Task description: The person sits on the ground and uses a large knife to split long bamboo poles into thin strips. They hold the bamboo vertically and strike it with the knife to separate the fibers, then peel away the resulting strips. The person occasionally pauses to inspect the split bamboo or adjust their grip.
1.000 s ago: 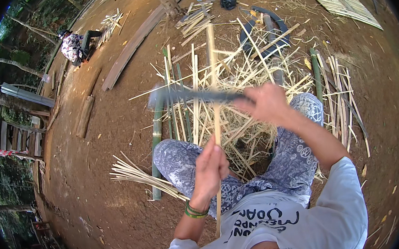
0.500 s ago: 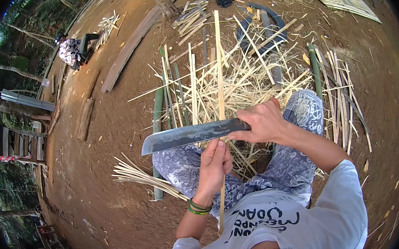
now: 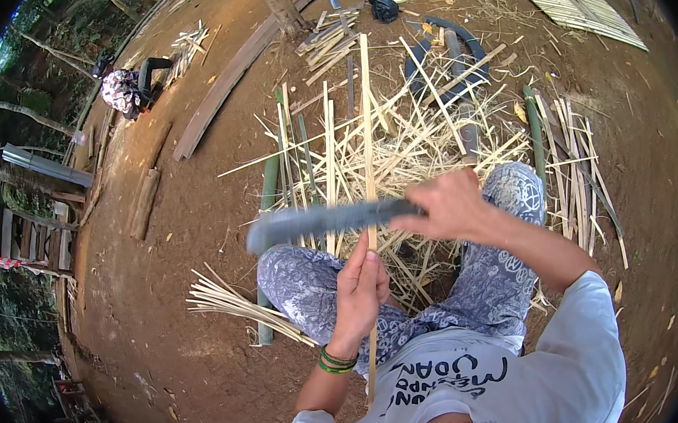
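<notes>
Bamboo strip (image 3: pixel 365 127) pinched in left hand (image 3: pixel 360 291) fingers (image 3: pixel 377 269)

We see no packages, labels, signs or screens here. We find none anywhere on the ground.

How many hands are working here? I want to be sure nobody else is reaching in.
2. The left hand grips an upright bamboo strip; the right hand holds a long blade across it. No other hands show.
</notes>
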### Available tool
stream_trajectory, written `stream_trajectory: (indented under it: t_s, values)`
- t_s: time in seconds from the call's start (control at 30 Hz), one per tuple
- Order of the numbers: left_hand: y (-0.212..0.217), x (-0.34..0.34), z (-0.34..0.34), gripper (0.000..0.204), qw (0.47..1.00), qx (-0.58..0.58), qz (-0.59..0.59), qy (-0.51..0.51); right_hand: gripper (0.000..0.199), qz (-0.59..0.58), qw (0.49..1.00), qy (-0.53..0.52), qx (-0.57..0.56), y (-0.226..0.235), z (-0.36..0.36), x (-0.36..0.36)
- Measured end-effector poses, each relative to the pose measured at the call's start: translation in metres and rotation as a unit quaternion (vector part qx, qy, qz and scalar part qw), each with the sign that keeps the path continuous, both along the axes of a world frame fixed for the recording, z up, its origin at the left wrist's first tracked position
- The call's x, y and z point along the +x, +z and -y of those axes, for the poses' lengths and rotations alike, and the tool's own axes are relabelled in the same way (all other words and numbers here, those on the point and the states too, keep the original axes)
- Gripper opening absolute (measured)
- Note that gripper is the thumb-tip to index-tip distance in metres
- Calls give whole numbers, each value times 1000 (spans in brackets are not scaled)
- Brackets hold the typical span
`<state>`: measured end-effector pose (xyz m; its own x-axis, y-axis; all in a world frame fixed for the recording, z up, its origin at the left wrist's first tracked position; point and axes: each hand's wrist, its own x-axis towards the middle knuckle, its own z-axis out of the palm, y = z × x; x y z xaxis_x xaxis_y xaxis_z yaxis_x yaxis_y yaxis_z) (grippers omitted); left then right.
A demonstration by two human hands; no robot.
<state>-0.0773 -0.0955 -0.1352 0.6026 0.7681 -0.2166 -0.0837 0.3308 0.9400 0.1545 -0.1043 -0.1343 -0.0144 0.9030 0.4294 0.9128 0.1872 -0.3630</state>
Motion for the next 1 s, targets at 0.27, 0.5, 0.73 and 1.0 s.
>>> stream_trajectory:
  t_s: [0.27, 0.5, 0.73, 1.0]
  values:
    - [8, -3, -3, 39, 999, 29, -13, -24, 64, 20, 999, 37, 29, 1, 0, -5]
    - [11, -9, -5, 47, 1000, -2, -4, -7, 68, 80, 996, -26, -30, 10, -8, 10]
    - [15, -51, 27, 48, 998, -64, 6, -22, 81, -178, 925, -335, -33, 29, -24, 162]
    - [6, -4, -11, 46, 990, -128, 48, -33, 68, -11, 997, -13, -80, 4, 16, 11]
